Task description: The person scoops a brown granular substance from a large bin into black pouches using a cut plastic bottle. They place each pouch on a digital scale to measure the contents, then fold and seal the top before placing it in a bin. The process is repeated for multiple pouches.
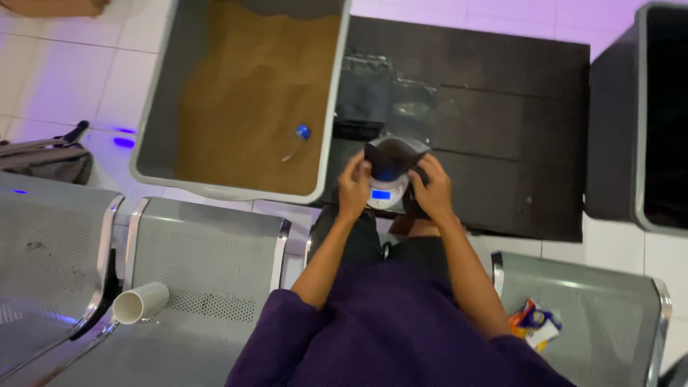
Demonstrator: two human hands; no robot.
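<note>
Sitting on a metal bench, the person holds a small dark pouch (pixel 393 159) open over a little digital scale (pixel 383 193) at the near edge of the black table (pixel 502 129). Left hand (pixel 353 188) and right hand (pixel 432 190) each have a grip clamped on the pouch's sides. Holding the mouth wide, upright and centred on the scale would serve best; a tray of brown powder (pixel 251 100) sits just beside.

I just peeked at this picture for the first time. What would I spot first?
Probably the big grey tub of brown powder at the top left, with a small blue-tipped scoop lying in it. Next, in the middle, the left hand and right hand hold a dark pouch over a small scale with a glowing blue screen. A white cup lies tipped on the metal seat at lower left.
</note>
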